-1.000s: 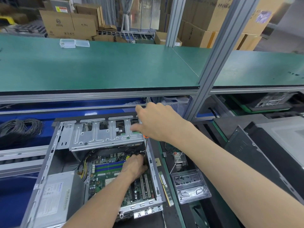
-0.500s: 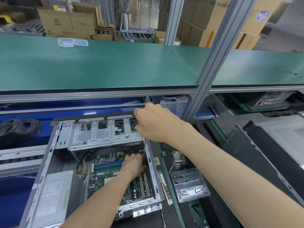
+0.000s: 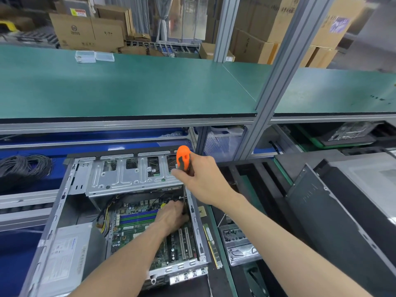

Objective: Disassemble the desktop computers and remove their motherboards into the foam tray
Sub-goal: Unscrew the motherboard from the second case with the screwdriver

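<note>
An open desktop computer case (image 3: 70, 211) lies on its side in front of me, with the green motherboard (image 3: 137, 228) bolted inside. My right hand (image 3: 203, 179) grips an orange-handled screwdriver (image 3: 183, 157), whose thin shaft runs down into the case's far right corner. My left hand (image 3: 173, 215) rests on the board at that corner with its fingers curled around the shaft's tip; the tip and whatever it touches are hidden. A black foam tray (image 3: 252, 174) lies to the right of the case.
A silver drive cage (image 3: 128, 174) spans the case's far end and a grey power supply (image 3: 66, 256) fills its near left. A clear plastic parts tray (image 3: 237, 245) with screws, a loose memory stick (image 3: 212, 247), a dark case panel (image 3: 334, 213) and coiled black cables (image 3: 23, 168) lie around.
My right hand has turned and tipped back, so the screwdriver's orange handle now shows above the fist. My left hand stays at the same corner of the board.
</note>
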`<act>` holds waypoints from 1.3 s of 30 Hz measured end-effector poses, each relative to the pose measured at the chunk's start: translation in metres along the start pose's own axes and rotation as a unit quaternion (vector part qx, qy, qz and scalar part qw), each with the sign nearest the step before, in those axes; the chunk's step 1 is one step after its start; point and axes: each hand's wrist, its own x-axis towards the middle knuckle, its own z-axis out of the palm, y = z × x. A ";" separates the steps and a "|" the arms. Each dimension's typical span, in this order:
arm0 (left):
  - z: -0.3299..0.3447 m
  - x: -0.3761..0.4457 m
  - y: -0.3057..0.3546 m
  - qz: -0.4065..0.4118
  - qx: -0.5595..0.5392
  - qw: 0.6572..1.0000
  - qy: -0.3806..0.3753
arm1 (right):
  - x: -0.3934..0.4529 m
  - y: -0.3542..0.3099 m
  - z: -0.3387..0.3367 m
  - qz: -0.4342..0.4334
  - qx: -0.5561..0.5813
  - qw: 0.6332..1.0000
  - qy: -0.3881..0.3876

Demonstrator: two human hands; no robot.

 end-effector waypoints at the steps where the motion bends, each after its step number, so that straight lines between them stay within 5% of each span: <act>1: -0.001 0.001 -0.001 0.008 -0.013 1.000 -0.002 | 0.000 0.000 -0.001 -0.004 0.006 1.000 0.015; 8: -0.022 -0.019 -0.028 -0.040 -0.204 0.976 -0.065 | 0.009 -0.011 -0.014 -0.034 0.051 0.988 0.143; 10: -0.028 -0.033 -0.040 -0.122 -0.405 0.903 -0.072 | 0.013 -0.011 -0.012 -0.034 0.054 0.987 0.145; 12: -0.040 -0.046 -0.046 -0.188 -0.591 0.781 -0.068 | 0.016 -0.012 -0.007 -0.034 0.058 0.988 0.136; 16: -0.068 -0.069 -0.052 -0.152 -0.783 0.600 -0.063 | 0.019 -0.017 0.006 -0.047 0.072 0.988 0.129; 18: -0.077 -0.083 -0.054 -0.108 -0.828 0.547 -0.062 | 0.022 -0.022 0.010 -0.060 0.093 0.985 0.131; 23: -0.088 -0.102 -0.052 -0.075 -0.867 0.490 -0.048 | 0.035 -0.035 0.013 -0.093 0.120 0.982 0.115; 27: -0.093 -0.114 -0.054 -0.032 -0.934 0.355 -0.022 | 0.046 -0.047 0.016 -0.126 0.130 0.978 0.100; 31: -0.093 -0.125 -0.059 -0.017 -0.962 0.270 0.042 | 0.059 -0.056 0.020 -0.162 0.142 0.974 0.063; 35: -0.095 -0.132 -0.059 -0.025 -0.951 0.293 0.100 | 0.066 -0.061 0.024 -0.188 0.161 0.968 0.029; 37: -0.100 -0.134 -0.056 -0.062 -0.895 0.413 0.159 | 0.069 -0.062 0.027 -0.196 0.175 0.965 0.009; 39: -0.105 -0.137 -0.053 -0.107 -0.773 0.582 0.228 | 0.072 -0.066 0.030 -0.211 0.188 0.959 -0.014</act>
